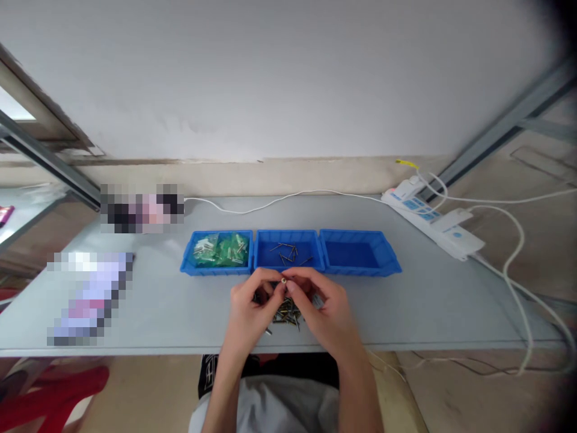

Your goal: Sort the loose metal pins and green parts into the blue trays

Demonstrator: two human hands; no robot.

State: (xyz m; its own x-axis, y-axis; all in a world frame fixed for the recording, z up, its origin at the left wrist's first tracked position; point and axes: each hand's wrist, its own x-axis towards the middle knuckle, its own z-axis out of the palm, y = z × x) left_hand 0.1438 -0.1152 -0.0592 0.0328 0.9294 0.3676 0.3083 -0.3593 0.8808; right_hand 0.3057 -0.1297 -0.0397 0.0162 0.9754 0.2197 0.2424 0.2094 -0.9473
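My left hand (255,304) and my right hand (323,307) meet over the table's front part, thumbs and index fingers pinched together. Between the fingertips they share a small piece with a round, pale end (283,281); the rest of it is hidden by the fingers. Beneath them lies a loose pile of metal screws (288,314), partly covered by the hands. Just beyond the hands is the middle blue bin (265,262), with several dark screws (288,255) in it. The left blue bin (216,270) contains small whitish pieces and green bags or wrappings (228,249).
A third blue bin (363,270) adjoins on the right. At the back right lies a white power strip (433,219) with cables trailing off the table (157,300). A white cable (243,212) runs along the back. Two blurred-out objects lie on the left.
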